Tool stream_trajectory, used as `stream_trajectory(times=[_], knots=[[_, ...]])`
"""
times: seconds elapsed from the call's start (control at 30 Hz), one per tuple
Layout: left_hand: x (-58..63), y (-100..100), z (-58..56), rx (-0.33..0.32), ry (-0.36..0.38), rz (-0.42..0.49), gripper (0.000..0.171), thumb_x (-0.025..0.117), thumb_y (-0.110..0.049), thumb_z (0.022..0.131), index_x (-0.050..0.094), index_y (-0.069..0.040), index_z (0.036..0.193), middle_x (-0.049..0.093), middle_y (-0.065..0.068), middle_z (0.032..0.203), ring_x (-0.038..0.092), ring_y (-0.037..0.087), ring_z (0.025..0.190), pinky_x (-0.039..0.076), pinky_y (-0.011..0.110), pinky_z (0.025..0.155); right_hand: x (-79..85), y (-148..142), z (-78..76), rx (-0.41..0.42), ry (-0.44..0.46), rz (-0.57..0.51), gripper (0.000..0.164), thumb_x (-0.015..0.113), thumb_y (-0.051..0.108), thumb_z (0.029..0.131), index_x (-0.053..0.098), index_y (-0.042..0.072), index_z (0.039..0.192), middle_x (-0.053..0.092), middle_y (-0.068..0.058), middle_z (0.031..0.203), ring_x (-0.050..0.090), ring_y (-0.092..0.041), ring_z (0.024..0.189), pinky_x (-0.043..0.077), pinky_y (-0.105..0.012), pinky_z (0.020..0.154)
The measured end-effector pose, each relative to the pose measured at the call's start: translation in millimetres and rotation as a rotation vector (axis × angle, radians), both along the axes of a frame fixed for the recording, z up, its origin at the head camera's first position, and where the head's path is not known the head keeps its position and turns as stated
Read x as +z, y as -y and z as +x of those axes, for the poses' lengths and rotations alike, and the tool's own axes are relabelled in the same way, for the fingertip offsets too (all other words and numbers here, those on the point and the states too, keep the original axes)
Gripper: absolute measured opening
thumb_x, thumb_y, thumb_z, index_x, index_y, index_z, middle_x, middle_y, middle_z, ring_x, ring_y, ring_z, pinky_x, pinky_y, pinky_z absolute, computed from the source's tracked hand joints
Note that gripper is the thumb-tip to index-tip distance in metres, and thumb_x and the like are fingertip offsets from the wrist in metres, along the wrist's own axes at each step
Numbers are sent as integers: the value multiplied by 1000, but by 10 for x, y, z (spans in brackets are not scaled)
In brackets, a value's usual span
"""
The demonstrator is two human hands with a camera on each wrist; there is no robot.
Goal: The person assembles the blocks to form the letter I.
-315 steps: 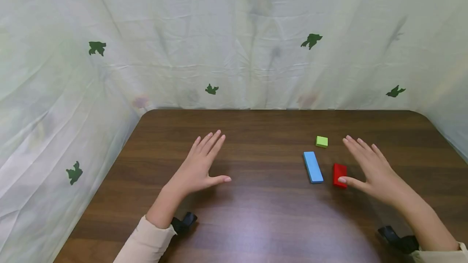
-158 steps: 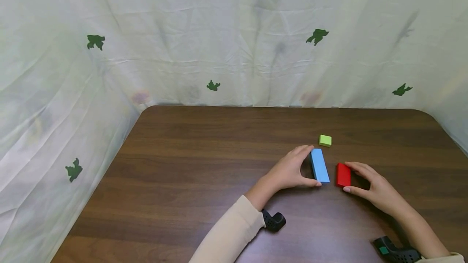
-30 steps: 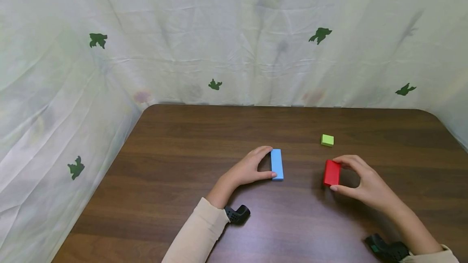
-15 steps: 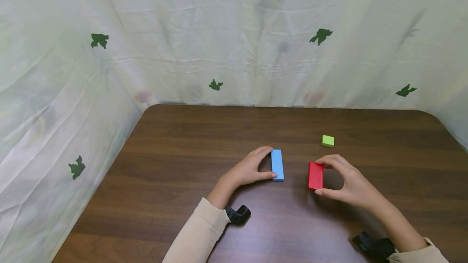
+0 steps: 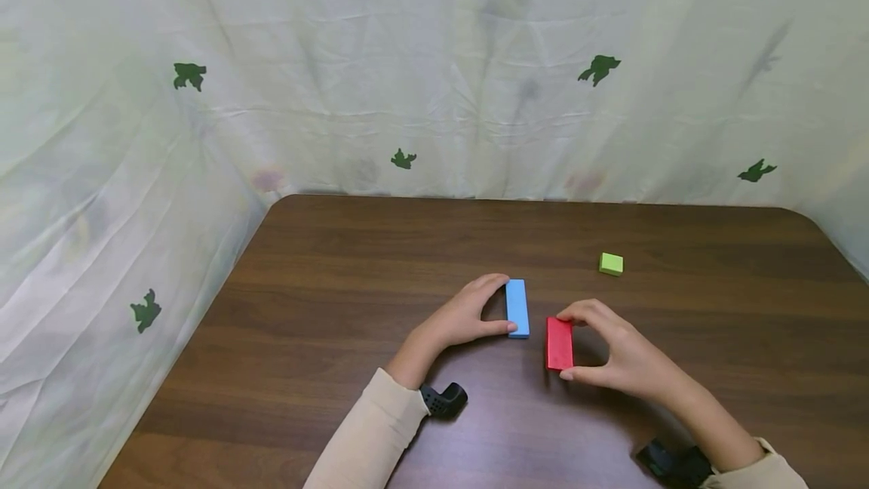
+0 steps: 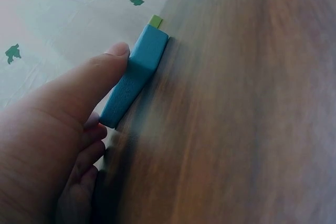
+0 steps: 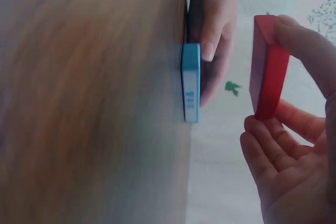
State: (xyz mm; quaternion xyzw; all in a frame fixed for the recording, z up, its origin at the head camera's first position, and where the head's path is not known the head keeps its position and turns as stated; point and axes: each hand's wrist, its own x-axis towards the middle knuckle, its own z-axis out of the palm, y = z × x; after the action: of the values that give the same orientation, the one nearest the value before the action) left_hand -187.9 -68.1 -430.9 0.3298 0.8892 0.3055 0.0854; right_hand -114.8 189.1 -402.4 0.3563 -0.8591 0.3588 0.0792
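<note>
A long blue block (image 5: 517, 309) lies flat on the table, held at its two ends by my left hand (image 5: 458, 315), thumb at the near end and fingers at the far end. In the right wrist view the blue block (image 7: 191, 85) shows a white label on its side. My right hand (image 5: 624, 353) pinches a shorter red block (image 5: 560, 344) by its ends, thumb near and fingers far. The red block (image 7: 270, 69) is raised off the table, just right of the blue block and apart from it. A small green block (image 5: 611, 264) lies behind, touched by neither hand.
The brown wooden table (image 5: 380, 240) has a far edge that meets a pale cloth backdrop (image 5: 434, 81) with dark green leaf shapes. Black cameras (image 5: 444, 401) are strapped at both wrists.
Over the last second my right hand has carried the red block left, toward the blue one. Earlier, my left hand took the blue block and slid it left. The green block stayed put.
</note>
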Motion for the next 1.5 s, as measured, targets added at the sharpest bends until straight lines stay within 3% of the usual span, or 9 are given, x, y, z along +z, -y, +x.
stream_trajectory(times=[0.33,0.73,1.23,1.5], knots=[[-14,1,1,3,-8,6,77,63,-45,80,31,-8,139,33,5,139,27,17,128,24,32,103,-90,107,17,60,39,-21,59,79,31,68,51,13,117,47,5,113,49,-11,99,43,-26,83],[-22,8,-1,-5,-23,20,76,64,-44,80,33,-7,138,34,5,138,28,17,128,24,31,103,-226,211,34,48,91,-29,59,80,32,65,53,14,114,45,7,112,47,-10,96,41,-23,81],[-14,6,1,6,-10,12,76,63,-45,80,32,-8,139,33,5,139,28,16,128,24,32,103,-276,276,34,60,164,18,59,78,39,67,53,14,115,44,9,111,49,-7,97,42,-25,84],[-16,5,-2,8,-5,7,77,63,-46,80,32,-8,139,33,4,139,28,17,128,25,32,102,-276,312,40,57,159,74,59,76,42,67,53,16,115,43,11,112,46,-7,102,40,-27,87]])
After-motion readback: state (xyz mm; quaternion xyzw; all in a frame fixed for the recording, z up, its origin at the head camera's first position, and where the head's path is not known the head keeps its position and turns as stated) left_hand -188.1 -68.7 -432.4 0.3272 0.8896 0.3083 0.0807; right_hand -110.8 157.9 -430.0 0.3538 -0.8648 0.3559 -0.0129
